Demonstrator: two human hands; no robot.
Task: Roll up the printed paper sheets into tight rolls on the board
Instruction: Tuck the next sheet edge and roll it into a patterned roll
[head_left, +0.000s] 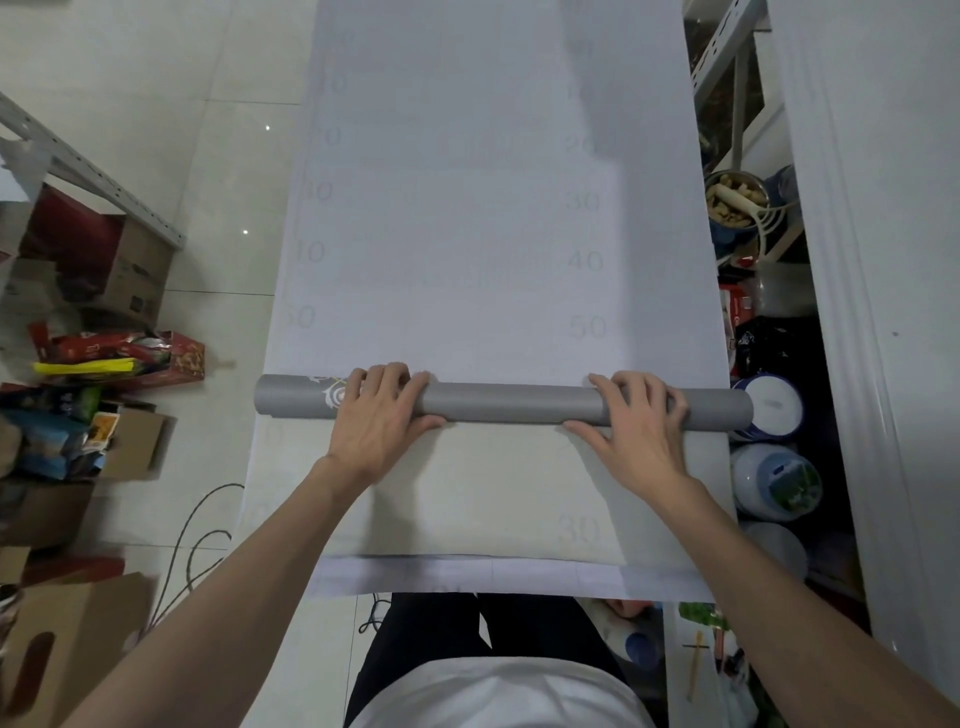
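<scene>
Paper roll (504, 406) across board (467, 182), cluttered floor (228, 182).

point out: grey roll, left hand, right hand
grey roll (498, 402), head view, bare middle of the tube between the hands
left hand (382, 415), head view, back of the hand
right hand (641, 423), head view, back of the hand

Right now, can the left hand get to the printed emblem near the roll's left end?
Probably yes. The left hand already rests on the grey roll, right beside the emblem, and nothing lies between them.
</scene>
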